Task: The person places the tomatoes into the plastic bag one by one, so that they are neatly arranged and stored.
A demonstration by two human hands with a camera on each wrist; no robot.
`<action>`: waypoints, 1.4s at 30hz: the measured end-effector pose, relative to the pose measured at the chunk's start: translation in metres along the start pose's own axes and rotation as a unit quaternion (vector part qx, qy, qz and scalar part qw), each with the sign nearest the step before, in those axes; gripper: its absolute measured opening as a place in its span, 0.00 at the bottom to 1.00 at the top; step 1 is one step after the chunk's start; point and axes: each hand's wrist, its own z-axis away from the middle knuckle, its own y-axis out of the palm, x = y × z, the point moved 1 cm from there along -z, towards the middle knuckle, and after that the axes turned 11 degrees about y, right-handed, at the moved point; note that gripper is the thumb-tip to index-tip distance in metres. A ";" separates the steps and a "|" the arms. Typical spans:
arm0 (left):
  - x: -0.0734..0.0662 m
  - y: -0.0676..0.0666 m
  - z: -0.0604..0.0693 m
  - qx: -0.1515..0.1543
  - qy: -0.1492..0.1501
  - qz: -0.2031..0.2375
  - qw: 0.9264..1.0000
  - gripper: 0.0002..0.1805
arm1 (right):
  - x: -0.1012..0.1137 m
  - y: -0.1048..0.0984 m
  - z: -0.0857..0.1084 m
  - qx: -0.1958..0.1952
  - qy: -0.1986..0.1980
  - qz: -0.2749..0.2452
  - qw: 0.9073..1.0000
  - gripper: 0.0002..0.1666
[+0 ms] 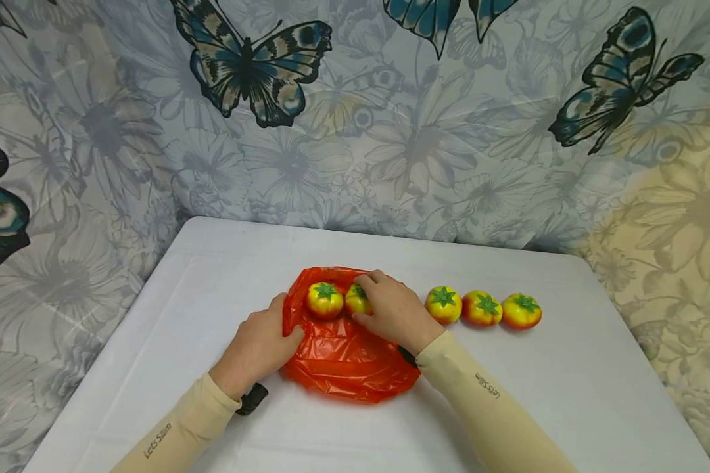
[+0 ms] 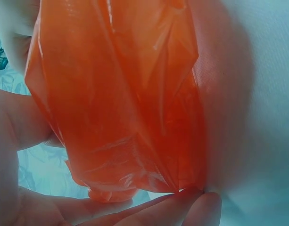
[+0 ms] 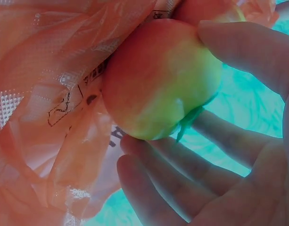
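A red plastic bag [image 1: 355, 368] lies on the table, its mouth spread. Inside the bag rests one red-yellow tomato with a green star top [image 1: 325, 300]; beside it is a second tomato [image 1: 357, 299], partly covered by my right hand [image 1: 393, 312]. The right wrist view shows my right fingers and thumb curled round that tomato [image 3: 158, 80], with the bag's printed film [image 3: 64, 108] against it. My left hand [image 1: 260, 341] grips the bag's left edge between thumb and fingers; in the left wrist view the red film [image 2: 120, 94] hides part of the grip.
Three more tomatoes stand in a row to the right of the bag: one [image 1: 443, 305], a middle one [image 1: 482, 309] and a far one [image 1: 522, 311]. The white table [image 1: 225, 263] ends at a patterned butterfly cloth [image 1: 420, 151] behind it.
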 end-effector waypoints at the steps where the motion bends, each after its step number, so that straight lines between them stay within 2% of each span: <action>1: -0.001 0.001 0.000 0.000 0.001 -0.001 1.000 0.39 | -0.001 0.000 0.001 -0.002 0.001 0.000 1.000 0.37; 8: -0.003 0.004 -0.001 0.009 -0.003 0.004 1.000 0.41 | -0.010 -0.011 0.016 -0.021 -0.017 0.006 1.000 0.38; 14: 0.003 -0.001 0.004 0.014 -0.014 -0.003 1.000 0.41 | -0.034 -0.033 0.039 -0.052 -0.006 0.000 0.999 0.39; 17: 0.005 -0.004 0.006 0.018 -0.016 -0.009 1.000 0.41 | -0.058 -0.043 0.051 -0.081 0.014 -0.005 0.997 0.37; 20: 0.006 -0.006 0.007 0.024 -0.016 -0.016 0.999 0.42 | -0.092 -0.051 0.063 -0.104 0.037 -0.011 0.994 0.36; 26: 0.005 -0.007 0.005 0.033 -0.022 -0.025 0.999 0.43 | -0.158 -0.061 0.088 -0.126 0.095 -0.015 0.987 0.38; 30: 0.004 -0.007 0.003 0.036 -0.020 -0.029 0.999 0.43 | -0.192 -0.060 0.096 -0.126 0.128 -0.025 0.983 0.41; 33: 0.001 -0.005 0.001 0.042 -0.020 -0.028 0.999 0.43 | -0.214 -0.057 0.100 -0.110 0.153 -0.029 0.982 0.45; 37: 0.000 -0.005 0.002 0.039 -0.016 -0.025 0.999 0.43 | -0.230 -0.053 0.098 -0.098 0.164 -0.031 0.981 0.48; 42: 0.000 -0.004 0.003 0.036 -0.017 -0.025 0.999 0.43 | -0.238 -0.051 0.094 -0.077 0.171 -0.036 0.982 0.49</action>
